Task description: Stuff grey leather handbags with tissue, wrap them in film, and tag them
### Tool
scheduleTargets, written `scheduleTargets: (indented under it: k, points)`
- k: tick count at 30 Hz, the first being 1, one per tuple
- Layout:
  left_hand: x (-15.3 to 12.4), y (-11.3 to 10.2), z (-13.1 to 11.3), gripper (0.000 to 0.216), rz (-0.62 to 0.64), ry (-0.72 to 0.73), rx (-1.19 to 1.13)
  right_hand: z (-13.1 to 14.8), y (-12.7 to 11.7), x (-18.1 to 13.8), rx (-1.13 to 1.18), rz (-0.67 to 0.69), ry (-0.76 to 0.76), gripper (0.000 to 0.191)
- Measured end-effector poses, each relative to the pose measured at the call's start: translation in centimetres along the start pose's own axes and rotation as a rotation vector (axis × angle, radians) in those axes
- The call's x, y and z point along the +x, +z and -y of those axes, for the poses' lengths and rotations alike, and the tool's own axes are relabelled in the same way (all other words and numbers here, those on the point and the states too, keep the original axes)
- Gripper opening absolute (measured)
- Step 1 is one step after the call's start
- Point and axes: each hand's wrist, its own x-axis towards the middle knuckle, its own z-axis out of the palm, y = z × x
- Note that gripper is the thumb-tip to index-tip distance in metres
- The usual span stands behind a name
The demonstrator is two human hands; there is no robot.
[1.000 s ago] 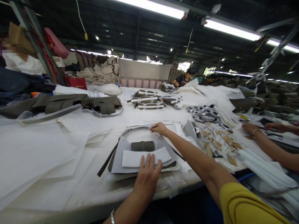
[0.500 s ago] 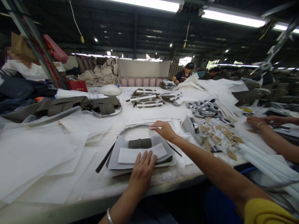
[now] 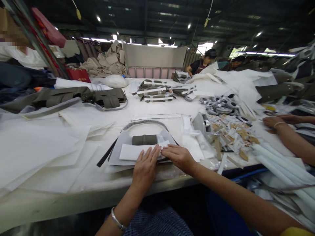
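Observation:
A flat grey bag piece [image 3: 118, 154] lies on the white table [image 3: 73, 193] in front of me, with a grey handle loop [image 3: 145, 123] arching behind it. On it rest a dark olive rolled strap [image 3: 144, 140] and a white paper strip [image 3: 133, 151]. My left hand [image 3: 145, 167] lies flat on the right end of the strip, fingers stretched out. My right hand [image 3: 179, 157] rests beside it, fingers extended and touching the same end, holding nothing.
White tissue sheets [image 3: 36, 150] cover the left of the table. Olive bags [image 3: 73, 98] lie at back left, wrapped bundles [image 3: 155, 91] at back centre. Tags and tape rolls [image 3: 228, 127] spread to the right, where another person's arms [image 3: 287, 131] work. White tubes [image 3: 283, 167] lie near right.
My right hand has drawn back from the handle loop to the white strip, beside my left hand. The view has tilted down a little.

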Motion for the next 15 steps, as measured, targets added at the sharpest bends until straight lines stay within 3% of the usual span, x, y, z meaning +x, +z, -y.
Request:
scheduleTargets:
  k: [5, 8, 11, 13, 15]
  points:
    - [0.0, -0.1, 0.0, 0.061, 0.042, 0.041, 0.013, 1.1, -0.9, -1.0, 0.025, -0.015, -0.055, 0.021]
    - [-0.1, 0.0, 0.2, 0.057, 0.049, 0.052, 0.0, 1.2, -2.3, -0.1, 0.064, -0.033, 0.076, 0.017]
    - [-0.1, 0.1, 0.2, 0.058, 0.045, 0.056, -0.006, -0.5, -2.6, 2.4, -0.007, -0.024, 0.222, 0.017]
    - [-0.1, 0.2, 0.2, 0.059, 0.039, 0.053, -0.007, -2.3, -1.7, 4.5, -0.041, 0.102, 0.255, 0.02]
    - [-0.1, 0.2, 0.2, 0.06, 0.036, 0.049, -0.006, -4.3, -0.1, 6.2, -0.051, 0.326, 0.265, 0.023]
